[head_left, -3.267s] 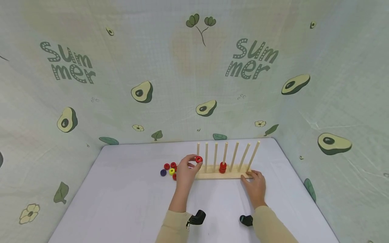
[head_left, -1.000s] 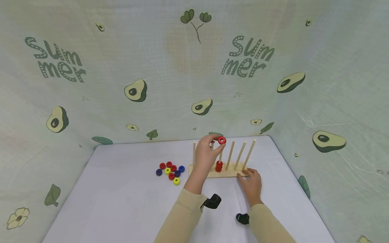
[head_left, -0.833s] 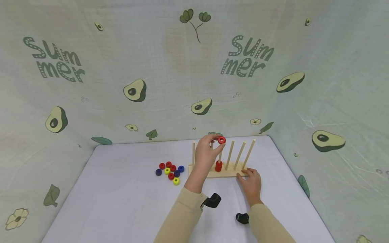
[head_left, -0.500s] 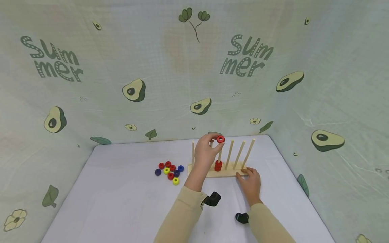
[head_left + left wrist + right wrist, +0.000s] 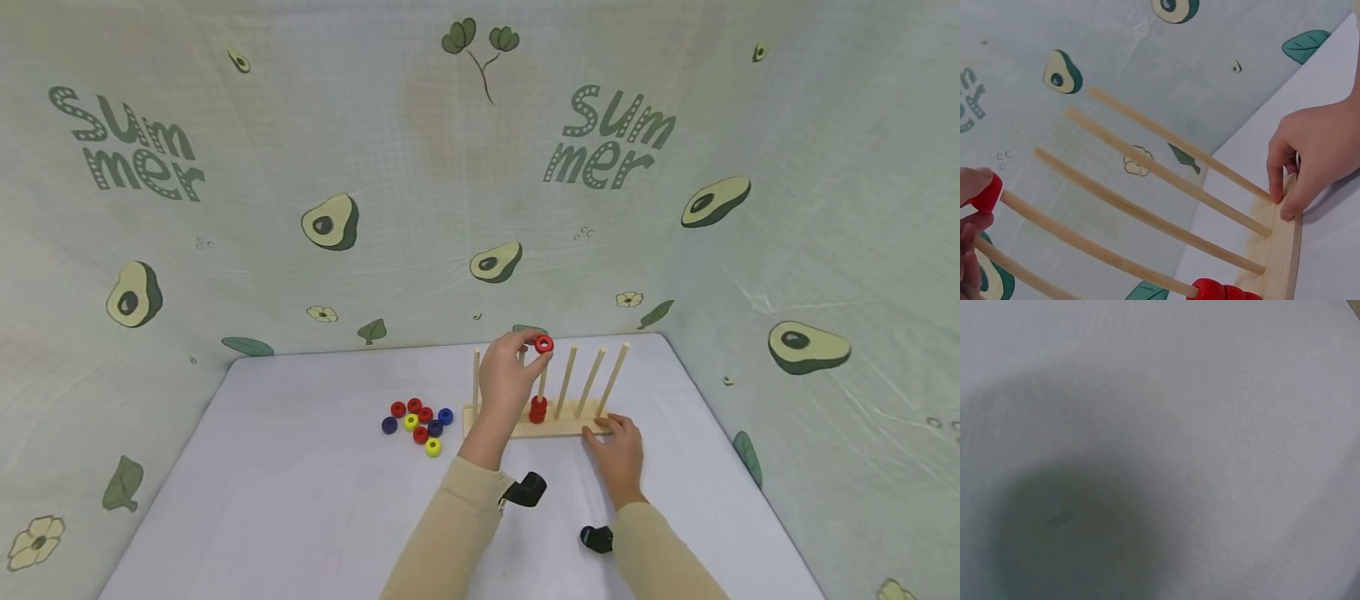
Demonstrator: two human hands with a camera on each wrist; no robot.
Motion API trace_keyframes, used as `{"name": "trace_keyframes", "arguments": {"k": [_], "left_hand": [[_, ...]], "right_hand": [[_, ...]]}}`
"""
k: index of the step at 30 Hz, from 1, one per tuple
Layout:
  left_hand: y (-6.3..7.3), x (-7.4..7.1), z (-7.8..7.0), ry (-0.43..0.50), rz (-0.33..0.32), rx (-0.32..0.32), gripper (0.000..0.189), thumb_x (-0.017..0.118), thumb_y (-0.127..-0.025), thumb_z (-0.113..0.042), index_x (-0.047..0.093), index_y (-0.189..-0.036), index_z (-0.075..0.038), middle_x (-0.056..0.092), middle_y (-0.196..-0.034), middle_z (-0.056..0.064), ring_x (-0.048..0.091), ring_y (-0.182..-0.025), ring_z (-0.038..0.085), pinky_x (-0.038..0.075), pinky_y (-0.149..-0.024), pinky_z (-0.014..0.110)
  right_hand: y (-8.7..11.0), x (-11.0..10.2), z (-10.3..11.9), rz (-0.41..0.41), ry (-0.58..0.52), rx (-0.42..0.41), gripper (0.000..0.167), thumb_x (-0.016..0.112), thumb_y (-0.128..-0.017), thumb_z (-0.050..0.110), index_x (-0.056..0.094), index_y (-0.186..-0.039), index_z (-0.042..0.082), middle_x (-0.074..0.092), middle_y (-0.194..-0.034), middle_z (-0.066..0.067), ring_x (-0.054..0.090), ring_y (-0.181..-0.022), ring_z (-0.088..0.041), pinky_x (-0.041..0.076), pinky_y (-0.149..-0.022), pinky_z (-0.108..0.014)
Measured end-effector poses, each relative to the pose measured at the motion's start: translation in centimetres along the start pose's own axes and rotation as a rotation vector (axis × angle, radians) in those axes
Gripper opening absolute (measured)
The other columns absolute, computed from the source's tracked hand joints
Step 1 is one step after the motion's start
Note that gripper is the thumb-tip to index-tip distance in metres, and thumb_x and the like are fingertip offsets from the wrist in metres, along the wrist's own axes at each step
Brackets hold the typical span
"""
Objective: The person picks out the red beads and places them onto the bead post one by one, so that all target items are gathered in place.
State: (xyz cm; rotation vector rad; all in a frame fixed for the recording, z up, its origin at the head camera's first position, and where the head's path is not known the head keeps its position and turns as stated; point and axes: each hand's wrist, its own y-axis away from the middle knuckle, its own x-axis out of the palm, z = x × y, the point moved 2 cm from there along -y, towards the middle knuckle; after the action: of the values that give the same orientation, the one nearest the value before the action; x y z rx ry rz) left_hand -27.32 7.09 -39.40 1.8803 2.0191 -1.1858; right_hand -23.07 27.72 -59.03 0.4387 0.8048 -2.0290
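Observation:
A red ring-shaped bead (image 5: 544, 351) is pinched between the thumb and fingers of my left hand (image 5: 504, 375). In the left wrist view the bead is right at the tip of a wooden peg (image 5: 1094, 242). Several red beads (image 5: 537, 411) are stacked at the bottom of that same peg. The pegs stand in a row on a pale wooden base (image 5: 558, 428); my left hand hides part of the row's left side. My right hand (image 5: 621, 457) grips the base's right end, thumb at the front edge and fingers on top. The right wrist view shows only blurred white cloth.
Left of the base lies a loose group of red beads (image 5: 421, 435), yellow beads (image 5: 432, 447) and blue beads (image 5: 446, 416) on the white table (image 5: 300, 500). A patterned cloth backdrop (image 5: 420, 275) rises behind and at both sides.
Over the last few seconds my left hand has carried the red bead rightward and up, from near the leftmost peg to the peg with red beads. In the last second both hands have hardly moved.

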Motion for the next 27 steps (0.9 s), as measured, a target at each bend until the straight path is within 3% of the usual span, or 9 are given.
{"name": "trace_keyframes", "arguments": {"k": [6, 27], "left_hand": [[0.06, 0.24, -0.07, -0.068, -0.023, 0.014, 0.028, 0.08, -0.082, -0.032, 0.072, -0.108, -0.023, 0.07, -0.099, -0.009, 0.061, -0.089, 0.01, 0.049, -0.072, 0.026], [0.19, 0.76, 0.02, -0.122, -0.06, 0.064, 0.028, 0.079, -0.083, -0.034, 0.073, -0.108, -0.023, 0.071, -0.098, -0.011, 0.059, -0.088, 0.01, 0.049, -0.067, 0.023]], "right_hand": [[0.06, -0.1, 0.22, 0.011, -0.009, 0.019, 0.032, 0.082, -0.076, 0.012, 0.071, -0.098, -0.007, 0.058, -0.113, -0.025, 0.05, -0.109, -0.043, 0.036, -0.097, -0.05], [-0.04, -0.19, 0.3, 0.031, -0.025, 0.035, 0.031, 0.082, -0.077, 0.013, 0.071, -0.099, -0.006, 0.057, -0.115, -0.024, 0.048, -0.111, -0.042, 0.035, -0.098, -0.05]]}}
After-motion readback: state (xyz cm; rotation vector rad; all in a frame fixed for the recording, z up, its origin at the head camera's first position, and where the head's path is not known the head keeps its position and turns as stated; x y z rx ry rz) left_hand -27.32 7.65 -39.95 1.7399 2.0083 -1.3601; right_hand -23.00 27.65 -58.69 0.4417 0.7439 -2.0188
